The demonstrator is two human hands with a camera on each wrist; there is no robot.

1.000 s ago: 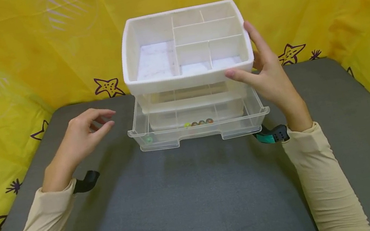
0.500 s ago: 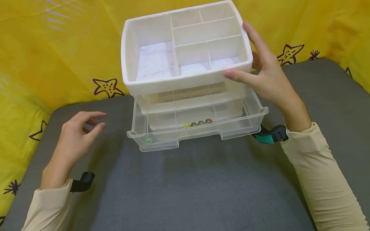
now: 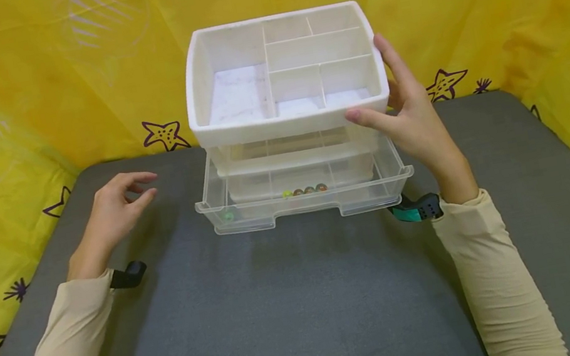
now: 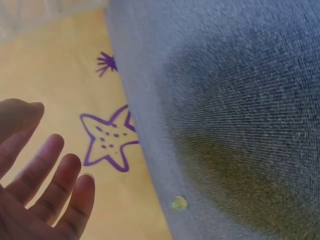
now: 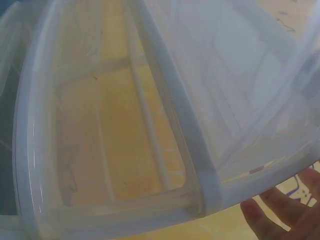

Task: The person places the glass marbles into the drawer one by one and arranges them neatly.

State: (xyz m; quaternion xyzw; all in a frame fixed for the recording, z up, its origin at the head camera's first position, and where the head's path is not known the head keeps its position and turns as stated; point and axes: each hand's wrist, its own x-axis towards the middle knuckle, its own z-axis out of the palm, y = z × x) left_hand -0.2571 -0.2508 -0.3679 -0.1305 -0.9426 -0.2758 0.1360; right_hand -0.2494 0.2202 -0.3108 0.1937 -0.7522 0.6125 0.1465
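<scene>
A white plastic drawer organizer [image 3: 231, 134] stands on the grey table, its top divided into compartments. Its lowest clear drawer [image 3: 301, 204] is pulled out toward me. Several marbles [image 3: 309, 190] lie in a row in that drawer, and a pale green marble [image 3: 229, 216] is at its left end. My right hand [image 3: 418, 122] grips the organizer's top right corner, thumb on the front rim and fingers along the side. Left of the organizer, my left hand [image 3: 116, 214] hovers over the table with loosely bent fingers, holding nothing.
In the left wrist view a yellowish-green marble [image 4: 179, 203] lies on the grey cloth near its edge. A yellow cloth [image 3: 114, 55] with starfish prints hangs behind and along both sides of the table [image 3: 298, 316].
My left hand has drawn back to the left, away from the organizer. The right hand keeps its grip, and the organizer and marbles stay where they were.
</scene>
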